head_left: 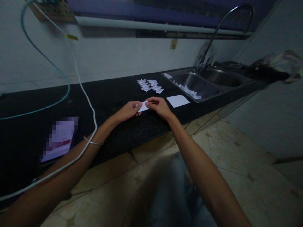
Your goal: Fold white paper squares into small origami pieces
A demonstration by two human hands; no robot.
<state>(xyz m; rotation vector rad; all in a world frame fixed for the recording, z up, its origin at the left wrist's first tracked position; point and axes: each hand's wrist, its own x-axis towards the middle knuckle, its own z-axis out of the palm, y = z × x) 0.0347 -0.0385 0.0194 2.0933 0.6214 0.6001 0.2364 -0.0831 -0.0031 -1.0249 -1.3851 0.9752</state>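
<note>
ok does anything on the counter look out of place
Folded white papers along the left edge of the sink look out of place, since paper there could get wet. Nothing looks spilled.

Left arm [68, 176] and right arm [196, 151] reach forward, converging. Left hand [129, 111] and right hand [161, 107] nearly touch, both pinching.

A small, plain white piece of paper [143, 107] is held at mid-scene, pinched at its left and right ends, slanting from near left to far right. It looks folded, though the dim view leaves its layers unclear.
</note>
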